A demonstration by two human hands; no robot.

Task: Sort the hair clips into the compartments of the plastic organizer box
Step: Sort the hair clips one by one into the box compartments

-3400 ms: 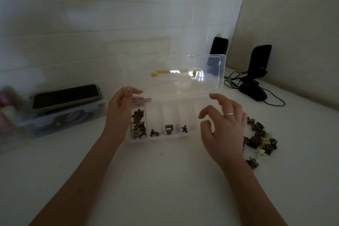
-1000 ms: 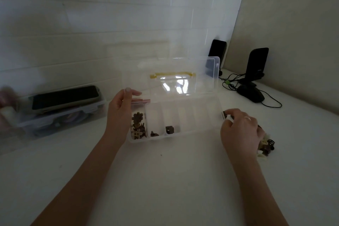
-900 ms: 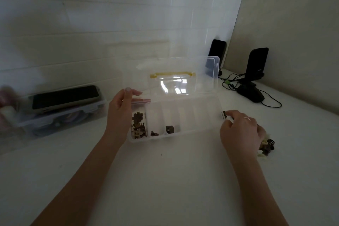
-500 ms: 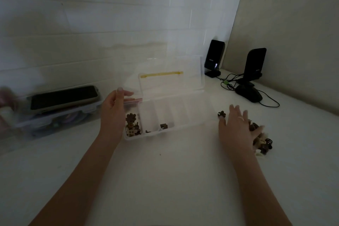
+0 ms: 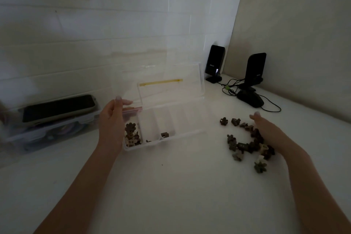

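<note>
A clear plastic organizer box [image 5: 182, 134] stands open on the white table, its lid [image 5: 171, 81] upright with a yellow strip. My left hand [image 5: 112, 121] grips the box's left end. The leftmost compartment holds several brown flower clips [image 5: 131, 135]; one square clip [image 5: 164, 135] lies in the third compartment. A loose pile of small hair clips [image 5: 247, 144] lies to the right of the box. My right hand [image 5: 266, 129] rests flat on the far side of that pile, fingers spread, holding nothing that I can see.
A clear storage bin [image 5: 51, 127] with a dark phone-like device [image 5: 58, 107] on top stands at the left by the wall. Two black speakers [image 5: 214, 62] [image 5: 254, 70], a black mouse [image 5: 250, 99] and cables sit in the back right corner.
The box has slid left with my left hand. My right hand let go of the box's right end and moved right onto the clip pile, spreading it.
</note>
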